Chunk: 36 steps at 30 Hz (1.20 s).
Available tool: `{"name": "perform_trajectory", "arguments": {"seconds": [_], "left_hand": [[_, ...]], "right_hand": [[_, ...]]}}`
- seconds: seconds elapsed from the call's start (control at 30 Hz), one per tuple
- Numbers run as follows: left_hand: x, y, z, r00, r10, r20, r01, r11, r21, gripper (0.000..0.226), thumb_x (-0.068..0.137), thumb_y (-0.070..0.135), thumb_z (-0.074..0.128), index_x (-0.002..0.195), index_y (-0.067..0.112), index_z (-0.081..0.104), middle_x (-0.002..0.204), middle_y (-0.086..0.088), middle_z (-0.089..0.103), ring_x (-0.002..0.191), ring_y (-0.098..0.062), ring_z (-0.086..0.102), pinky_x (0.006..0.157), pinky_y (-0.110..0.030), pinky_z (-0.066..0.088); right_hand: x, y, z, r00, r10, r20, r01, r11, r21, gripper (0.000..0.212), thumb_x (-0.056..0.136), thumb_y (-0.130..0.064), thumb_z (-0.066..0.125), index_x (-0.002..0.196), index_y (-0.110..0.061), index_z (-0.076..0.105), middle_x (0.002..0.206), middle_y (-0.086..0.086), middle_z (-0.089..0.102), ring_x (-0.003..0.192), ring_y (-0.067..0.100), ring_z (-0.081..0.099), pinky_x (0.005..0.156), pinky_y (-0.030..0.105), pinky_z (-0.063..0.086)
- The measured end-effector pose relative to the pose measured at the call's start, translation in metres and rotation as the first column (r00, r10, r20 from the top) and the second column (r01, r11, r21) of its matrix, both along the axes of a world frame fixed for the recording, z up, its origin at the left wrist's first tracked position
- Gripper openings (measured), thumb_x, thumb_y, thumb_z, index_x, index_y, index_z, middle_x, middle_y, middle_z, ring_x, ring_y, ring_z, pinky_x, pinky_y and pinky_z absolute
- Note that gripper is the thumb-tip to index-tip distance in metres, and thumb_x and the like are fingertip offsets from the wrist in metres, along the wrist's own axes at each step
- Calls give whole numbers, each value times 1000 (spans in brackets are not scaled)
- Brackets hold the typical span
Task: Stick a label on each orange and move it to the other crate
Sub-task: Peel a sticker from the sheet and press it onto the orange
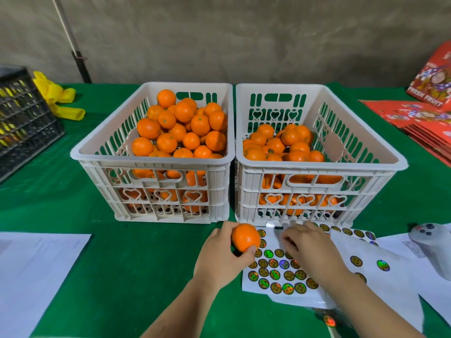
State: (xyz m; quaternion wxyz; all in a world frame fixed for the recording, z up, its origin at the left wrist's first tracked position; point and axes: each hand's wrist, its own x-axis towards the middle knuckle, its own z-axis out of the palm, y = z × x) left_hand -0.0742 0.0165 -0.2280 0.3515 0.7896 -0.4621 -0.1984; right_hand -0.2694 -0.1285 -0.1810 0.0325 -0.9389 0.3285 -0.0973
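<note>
Here, line by line:
Left hand [220, 252]: its grip is curled round one smooth, round orange [245, 237], thumb under the fruit, fingers behind it; the fruit is held just above the counter, in front of the gap between the two crates.
Right hand [305, 242]: fingers bent down onto the label sheet [278, 272], fingertips touching the paper near its upper rows; whether the grip pinches a label I cannot tell.
Label sheet: glossy white backing paper, flat on the counter in front of the right crate, carrying rows of small round holographic stickers with dark rims; more sheets lie overlapped to its right.
Left crate [102, 152]: white slotted plastic with heart cut-outs, heaped with oranges nearly to the rim.
Right crate [380, 157]: same moulded plastic, touching the left crate, filled lower; one orange near the middle shows a round sticker [270, 151].
Counter [136, 269]: covered in green felt-like cloth.
Edges: black lattice crate [24, 123] far left, white paper [36, 272] near left, red printed cartons [427, 113] far right.
</note>
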Motion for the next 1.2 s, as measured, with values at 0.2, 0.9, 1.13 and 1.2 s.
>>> {"name": "perform_trajectory", "arguments": {"seconds": [0.2, 0.9, 1.13, 1.2], "left_hand": [[0, 8, 6, 994, -18, -111, 6, 994, -114, 65, 71, 76, 74, 124, 67, 39, 122, 27, 55, 110, 6, 56, 90, -21, 43], [0, -1, 227, 879, -277, -389, 14, 830, -558, 55, 79, 50, 81, 125, 22, 65, 109, 1, 78, 92, -13, 77, 69, -21, 58], [-5, -6, 229, 841, -299, -451, 12, 844, -537, 64, 73, 59, 76, 118, 15, 68, 102, -7, 80, 92, -21, 79, 72, -25, 60], [-4, -8, 229, 848, -284, -448, 15, 857, -515, 64, 72, 62, 74, 116, 15, 68, 100, -4, 80, 91, -17, 78, 72, -23, 59]], "right_hand": [[-5, 7, 28, 938, -45, 345, 6, 994, 113, 8, 89, -11, 77, 96, -15, 78, 84, -6, 72, 80, 16, 66, 69, 35, 56], [26, 25, 198, 761, 488, 427, -461, 870, -173, 65, 94, -39, 65, 152, -23, 41, 150, -9, 37, 141, 15, 38, 114, 22, 31], [42, 23, 183, 673, 464, 576, -381, 885, -267, 67, 87, -48, 77, 141, -16, 52, 148, -5, 45, 139, 13, 44, 113, 25, 37], [45, 19, 179, 652, 458, 605, -387, 886, -254, 67, 85, -51, 79, 138, -17, 55, 144, -6, 49, 135, 9, 47, 109, 22, 40]]}}
